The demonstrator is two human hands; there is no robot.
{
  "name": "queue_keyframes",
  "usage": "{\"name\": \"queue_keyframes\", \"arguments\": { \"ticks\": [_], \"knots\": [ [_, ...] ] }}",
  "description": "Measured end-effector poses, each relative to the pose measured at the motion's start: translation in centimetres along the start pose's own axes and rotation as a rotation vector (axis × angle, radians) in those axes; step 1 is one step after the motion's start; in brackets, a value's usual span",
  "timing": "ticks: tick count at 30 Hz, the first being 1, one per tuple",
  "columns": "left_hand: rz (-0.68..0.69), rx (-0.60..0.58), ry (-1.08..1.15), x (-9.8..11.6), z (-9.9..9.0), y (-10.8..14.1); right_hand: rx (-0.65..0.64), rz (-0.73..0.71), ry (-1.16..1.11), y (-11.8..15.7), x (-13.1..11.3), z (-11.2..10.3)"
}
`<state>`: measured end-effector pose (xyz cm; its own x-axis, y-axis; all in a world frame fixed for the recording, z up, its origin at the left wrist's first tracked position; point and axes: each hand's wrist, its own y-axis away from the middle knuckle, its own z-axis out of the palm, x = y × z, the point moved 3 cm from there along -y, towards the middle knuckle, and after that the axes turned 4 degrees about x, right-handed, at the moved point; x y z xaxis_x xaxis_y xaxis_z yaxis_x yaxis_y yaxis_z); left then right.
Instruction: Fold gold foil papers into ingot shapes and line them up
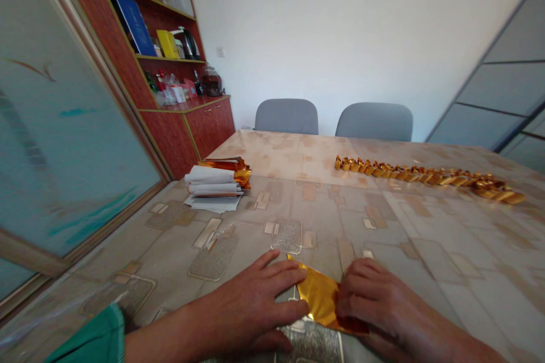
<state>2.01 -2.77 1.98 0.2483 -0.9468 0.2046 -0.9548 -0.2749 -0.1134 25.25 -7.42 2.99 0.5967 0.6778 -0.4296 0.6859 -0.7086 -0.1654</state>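
Observation:
A shiny gold foil sheet (317, 293), partly folded, lies on the patterned tablecloth near the front edge. My left hand (264, 300) is spread, its fingertips touching the left edge of the foil. Over the foil's right end, my right hand (374, 298) is closed with curled fingers gripping it; the fingertips are partly hidden. Farther back on the left sits a stack of grey-white and gold paper sheets (215, 187). A long row of folded gold foil pieces (409, 174) stretches across the back right.
The table (255, 150) has a patterned cover. Two grey chairs (286, 115) (374, 121) stand behind its far edge. At the left back is a red-brown cabinet (208, 130) with bottles and boxes, beside a frosted glass door (55, 108).

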Motion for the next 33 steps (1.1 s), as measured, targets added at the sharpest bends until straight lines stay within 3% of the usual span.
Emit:
{"name": "queue_keyframes", "arguments": {
  "ticks": [9, 14, 18, 23, 27, 33],
  "knots": [
    [0.002, 0.059, 0.035, 0.0, -0.4, -0.3, -0.020, 0.089, -0.153, 0.3, -0.7, -0.5],
    [-0.021, 0.041, 0.067, 0.3, -0.6, -0.1, 0.036, 0.114, 0.081, -1.9, 0.1, 1.4],
    [-0.045, 0.036, 0.106, 0.0, -0.5, -0.1, 0.119, 0.092, 0.247, -2.0, 1.0, 2.8],
    [-0.060, 0.033, 0.192, -1.5, -0.2, -1.4, 0.128, 0.162, 0.211, -1.4, 0.8, 2.8],
    [-0.132, 0.119, 0.216, -2.7, 0.4, -2.8, 0.130, 0.227, 0.195, -1.7, 0.8, 2.7],
    [-0.178, 0.164, 0.272, -2.9, 0.9, -2.9, 0.164, 0.149, 0.361, -1.8, 1.2, 3.1]
  ]
}}
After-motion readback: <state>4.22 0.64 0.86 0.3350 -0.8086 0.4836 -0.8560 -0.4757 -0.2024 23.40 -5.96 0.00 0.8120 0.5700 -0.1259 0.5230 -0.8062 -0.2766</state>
